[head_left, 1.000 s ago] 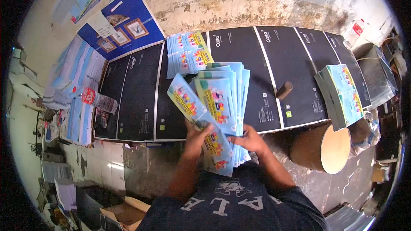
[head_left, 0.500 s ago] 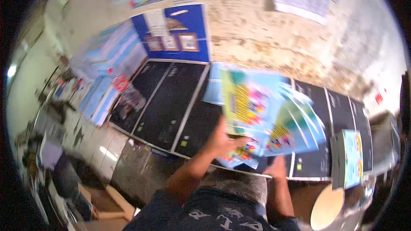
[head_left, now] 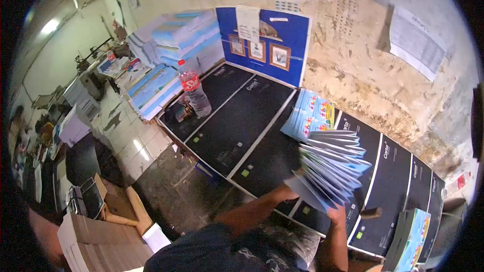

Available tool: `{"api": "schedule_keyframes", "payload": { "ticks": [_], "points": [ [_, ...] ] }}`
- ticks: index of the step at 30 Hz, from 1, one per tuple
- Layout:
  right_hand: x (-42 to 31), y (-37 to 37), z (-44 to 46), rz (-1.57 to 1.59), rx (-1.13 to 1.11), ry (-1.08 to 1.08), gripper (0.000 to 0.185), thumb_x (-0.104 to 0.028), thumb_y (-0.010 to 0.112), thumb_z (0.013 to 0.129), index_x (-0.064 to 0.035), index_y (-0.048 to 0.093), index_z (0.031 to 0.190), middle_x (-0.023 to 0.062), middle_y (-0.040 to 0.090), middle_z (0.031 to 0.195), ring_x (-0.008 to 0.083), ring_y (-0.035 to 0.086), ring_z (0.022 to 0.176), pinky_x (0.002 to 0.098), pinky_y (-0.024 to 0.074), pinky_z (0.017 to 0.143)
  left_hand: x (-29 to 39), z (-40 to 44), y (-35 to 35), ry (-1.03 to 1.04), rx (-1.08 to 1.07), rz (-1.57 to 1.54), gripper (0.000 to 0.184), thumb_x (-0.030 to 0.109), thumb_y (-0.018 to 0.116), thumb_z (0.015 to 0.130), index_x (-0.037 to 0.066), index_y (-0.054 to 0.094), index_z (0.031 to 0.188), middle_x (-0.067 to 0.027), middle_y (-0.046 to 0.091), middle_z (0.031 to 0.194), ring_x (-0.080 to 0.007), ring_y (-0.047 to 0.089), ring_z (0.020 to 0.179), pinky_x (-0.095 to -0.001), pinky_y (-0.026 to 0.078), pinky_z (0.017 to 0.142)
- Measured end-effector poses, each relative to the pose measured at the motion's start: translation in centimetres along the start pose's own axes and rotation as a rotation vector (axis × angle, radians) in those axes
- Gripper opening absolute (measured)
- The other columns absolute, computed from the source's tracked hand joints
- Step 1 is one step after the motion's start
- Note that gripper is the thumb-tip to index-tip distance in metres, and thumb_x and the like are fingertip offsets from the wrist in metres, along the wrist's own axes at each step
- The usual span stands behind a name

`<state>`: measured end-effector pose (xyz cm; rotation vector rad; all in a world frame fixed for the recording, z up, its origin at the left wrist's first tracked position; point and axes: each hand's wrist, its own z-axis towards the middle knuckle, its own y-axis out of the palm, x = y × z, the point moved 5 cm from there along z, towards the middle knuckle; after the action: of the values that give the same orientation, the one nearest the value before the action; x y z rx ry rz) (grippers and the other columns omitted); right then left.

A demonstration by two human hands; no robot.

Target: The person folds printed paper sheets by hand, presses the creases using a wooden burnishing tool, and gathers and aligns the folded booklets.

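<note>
In both hands I hold a thick bunch of booklets (head_left: 335,163), its many pale edges fanned apart above the black tabletop (head_left: 227,126). At the bunch's lower left, my left hand (head_left: 291,187) is closed on it, fingers partly hidden by the paper. My right hand (head_left: 337,213) grips the lower corner on the right side. Just behind the bunch lies a stack of colourful printed booklets (head_left: 308,113) in light blue and yellow. A small brown block-like object (head_left: 371,213) rests to the right of my right hand.
A plastic bottle with a red label (head_left: 194,88) stands on the table's left part. Tall paper stacks (head_left: 186,38) rise behind it, near a blue board (head_left: 297,30). More booklets (head_left: 416,234) are at the right front edge. Cardboard-coloured stacks (head_left: 96,244) sit lower left.
The booklets have gone from a spread with printed fronts facing me to a fanned bunch showing edges. Both hands still hold them. The view has swung left.
</note>
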<state>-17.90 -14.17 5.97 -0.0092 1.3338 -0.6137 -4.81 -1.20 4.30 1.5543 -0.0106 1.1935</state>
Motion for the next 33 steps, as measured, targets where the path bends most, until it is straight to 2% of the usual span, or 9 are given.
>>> {"api": "schedule_keyframes", "payload": {
  "ticks": [2, 6, 10, 12, 14, 18, 20, 26, 33],
  "points": [
    [-6.5, -0.1, 2.9, -0.326, 0.019, -0.095, 0.091, -0.030, 0.085, 0.063, 0.0018, 0.041, 0.137, 0.0218, 0.051, 0.131, 0.0401, 0.050, 0.122, 0.0478, 0.0338, 0.111, -0.6, -0.3, -1.2, 0.017, 0.012, -0.149, 0.052, 0.010, 0.061, 0.089, 0.004, 0.044, 0.137, -0.0118, 0.054, 0.131, -0.0218, 0.051, 0.123, -0.0407, 0.042, 0.107],
    [-13.6, -0.1, 4.8, -0.602, -0.034, -0.025, 0.074, -0.025, 0.077, 0.073, 0.0028, 0.044, 0.133, 0.0273, 0.059, 0.118, 0.0462, 0.054, 0.115, 0.0517, 0.0383, 0.103, -1.7, -1.5, -1.2, -0.036, -0.059, -0.203, 0.046, 0.007, 0.053, 0.093, 0.004, 0.043, 0.138, -0.0109, 0.052, 0.133, -0.0221, 0.049, 0.126, -0.0414, 0.040, 0.108],
    [-16.2, -0.5, 5.5, -0.844, -0.254, -0.015, 0.076, -0.022, 0.077, 0.067, 0.0018, 0.046, 0.132, 0.0240, 0.060, 0.119, 0.0405, 0.056, 0.116, 0.0493, 0.0401, 0.101, -2.8, -6.4, -1.9, -0.478, -0.255, 0.677, 0.041, 0.013, 0.063, 0.092, 0.005, 0.048, 0.130, -0.0073, 0.057, 0.116, -0.0202, 0.056, 0.106, -0.0382, 0.045, 0.097],
    [-13.2, 1.2, 5.1, -1.041, -0.439, 0.098, 0.085, -0.026, 0.077, 0.066, 0.0013, 0.041, 0.139, 0.0193, 0.054, 0.132, 0.0342, 0.049, 0.128, 0.0512, 0.0341, 0.109, -1.5, -11.1, -0.6, -0.891, -0.355, 0.718, 0.058, 0.024, 0.070, 0.091, 0.007, 0.044, 0.140, -0.0159, 0.056, 0.133, -0.0276, 0.057, 0.120, -0.0426, 0.044, 0.104],
    [-6.1, 3.9, 2.8, -1.173, -0.468, 0.118, 0.095, -0.031, 0.075, 0.066, 0.0011, 0.034, 0.145, 0.0192, 0.050, 0.136, 0.0340, 0.044, 0.131, 0.0560, 0.0278, 0.113, 2.4, -11.8, 5.5, -0.493, -0.861, 1.048, 0.064, 0.034, 0.074, 0.087, 0.006, 0.047, 0.138, -0.0185, 0.057, 0.131, -0.0322, 0.057, 0.119, -0.0425, 0.045, 0.102],
    [-5.2, 3.8, 2.6, -1.102, -0.440, 0.093, 0.101, -0.037, 0.072, 0.071, 0.0025, 0.025, 0.151, 0.0167, 0.049, 0.132, 0.0321, 0.043, 0.131, 0.0587, 0.0182, 0.117, 9.2, -3.8, 9.9, 0.208, -0.482, 1.800, 0.106, 0.046, 0.087, 0.064, 0.003, 0.037, 0.147, -0.0214, 0.039, 0.153, -0.0364, 0.035, 0.143, -0.0523, 0.022, 0.118],
    [-4.9, 3.8, 2.5, -1.041, -0.405, 0.000, 0.099, -0.036, 0.076, 0.062, 0.0018, 0.035, 0.145, 0.0189, 0.051, 0.132, 0.0341, 0.047, 0.126, 0.0555, 0.0261, 0.113, 6.4, -0.8, 6.1, 0.331, -0.640, 2.062, 0.108, 0.050, 0.086, 0.059, 0.000, 0.040, 0.143, -0.0208, 0.045, 0.146, -0.0356, 0.037, 0.141, -0.0541, 0.014, 0.120],
    [-4.4, -2.4, 0.1, -1.028, -0.325, 0.262, 0.081, -0.037, 0.081, 0.065, -0.0030, 0.050, 0.131, 0.0166, 0.057, 0.127, 0.0332, 0.050, 0.125, 0.0510, 0.0370, 0.103, 3.7, 1.3, 3.7, -0.154, -0.763, 2.040, 0.074, 0.037, 0.075, 0.071, 0.001, 0.050, 0.130, -0.0162, 0.058, 0.115, -0.0342, 0.055, 0.113, -0.0515, 0.039, 0.101],
    [-5.5, -1.3, -2.3, -1.173, -0.343, 0.152, 0.092, -0.045, 0.075, 0.073, 0.0006, 0.039, 0.145, 0.0140, 0.053, 0.132, 0.0322, 0.048, 0.126, 0.0490, 0.0356, 0.104, 4.9, -3.2, 5.8, 0.222, -0.703, 2.037, 0.088, 0.042, 0.079, 0.068, 0.005, 0.044, 0.141, -0.0174, 0.056, 0.121, -0.0348, 0.053, 0.117, -0.0492, 0.039, 0.100]
  ]
}}
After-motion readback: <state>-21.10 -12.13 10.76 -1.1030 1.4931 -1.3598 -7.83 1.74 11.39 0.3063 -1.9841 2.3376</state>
